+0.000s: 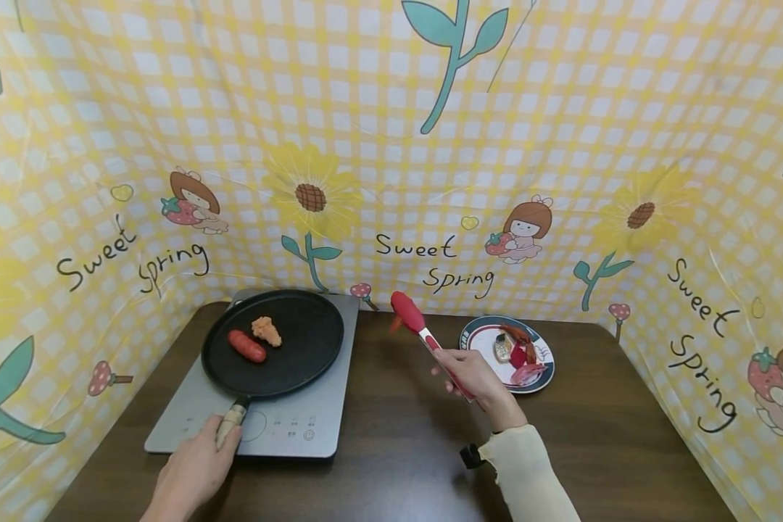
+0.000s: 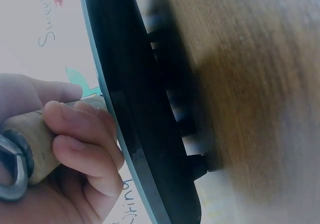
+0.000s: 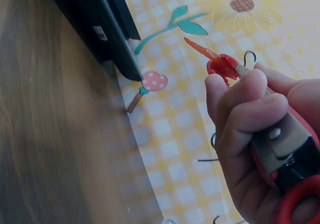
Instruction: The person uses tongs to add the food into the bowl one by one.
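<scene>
My left hand (image 1: pixel 196 462) grips the wooden handle (image 1: pixel 231 426) of a round black frying pan (image 1: pixel 307 355). In the pan lie a red sausage (image 1: pixel 246 346) and a lumpy orange-brown piece (image 1: pixel 267 331) that looks like fried chicken. The left wrist view shows fingers curled round that handle, with a metal ring at its end. Over the middle of the table my right hand (image 1: pixel 479 380) holds red-tipped tongs (image 1: pixel 408 312). A thin, pointed orange-red piece of food (image 3: pixel 201 49) is pinched in their tips; its exact kind is unclear.
The pan sits on a silver induction cooker (image 1: pixel 185 417) at the left of the dark wooden table (image 1: pixel 391 435). Behind the right hand stands a blue-rimmed plate (image 1: pixel 485 341) with several food pieces. A yellow checked cloth (image 1: pixel 391 181) walls the back and sides.
</scene>
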The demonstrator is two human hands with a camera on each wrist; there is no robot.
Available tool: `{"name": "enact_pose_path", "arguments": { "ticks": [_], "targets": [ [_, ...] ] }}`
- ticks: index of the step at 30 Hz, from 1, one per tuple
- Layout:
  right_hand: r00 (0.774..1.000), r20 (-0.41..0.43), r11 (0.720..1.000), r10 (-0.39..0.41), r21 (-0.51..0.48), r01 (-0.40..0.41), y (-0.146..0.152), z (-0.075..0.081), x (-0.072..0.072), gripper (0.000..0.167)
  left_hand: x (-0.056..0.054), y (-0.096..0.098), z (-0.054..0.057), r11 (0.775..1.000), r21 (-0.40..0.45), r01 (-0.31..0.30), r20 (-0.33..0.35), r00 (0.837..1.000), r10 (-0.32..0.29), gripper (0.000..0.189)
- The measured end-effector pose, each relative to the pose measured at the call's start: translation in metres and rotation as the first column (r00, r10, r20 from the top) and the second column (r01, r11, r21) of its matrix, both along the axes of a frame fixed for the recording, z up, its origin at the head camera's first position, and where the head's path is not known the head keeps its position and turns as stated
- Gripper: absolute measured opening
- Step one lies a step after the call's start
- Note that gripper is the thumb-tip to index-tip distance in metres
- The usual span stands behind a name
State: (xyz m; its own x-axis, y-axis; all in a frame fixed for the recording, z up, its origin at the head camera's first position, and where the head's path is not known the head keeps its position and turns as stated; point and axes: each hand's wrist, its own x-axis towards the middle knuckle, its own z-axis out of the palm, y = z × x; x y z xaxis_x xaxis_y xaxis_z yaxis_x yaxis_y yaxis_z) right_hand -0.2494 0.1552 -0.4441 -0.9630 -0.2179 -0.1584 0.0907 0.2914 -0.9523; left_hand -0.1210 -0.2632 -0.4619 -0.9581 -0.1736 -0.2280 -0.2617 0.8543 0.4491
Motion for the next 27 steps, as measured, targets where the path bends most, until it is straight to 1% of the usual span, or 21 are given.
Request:
{"name": "enact_pose_path", "arguments": {
  "ticks": [4, 9, 11, 17, 27],
  "targets": [
    [1.0, -0.003, 1.0, 0.024, -0.011, -0.024, -0.01, 0.001, 0.0, 0.036, -0.001, 0.0, 0.0, 1.0, 0.006, -0.002, 0.004, 1.0, 0.002, 0.073],
    [0.999, -0.003, 0.998, 0.052, -0.026, -0.052, -0.022, 0.003, 0.001, 0.039, 0.0, 0.0, 0.001, 1.0, 0.014, -0.002, 0.013, 1.0, 0.002, 0.072],
    [0.998, -0.011, 0.998, 0.066, -0.019, -0.066, -0.027, 0.004, 0.0, 0.04, 0.0, 0.0, 0.002, 1.0, 0.014, -0.001, 0.011, 1.0, 0.001, 0.072],
    [0.993, -0.03, 0.993, 0.115, -0.007, -0.115, -0.042, 0.008, 0.0, 0.036, -0.002, -0.001, 0.001, 1.0, 0.006, -0.005, 0.009, 1.0, 0.005, 0.071],
    [0.984, -0.068, 0.987, 0.163, 0.003, -0.163, -0.064, 0.006, 0.002, 0.035, -0.001, -0.001, -0.001, 1.0, 0.005, -0.003, 0.01, 1.0, 0.003, 0.072]
  ]
}}
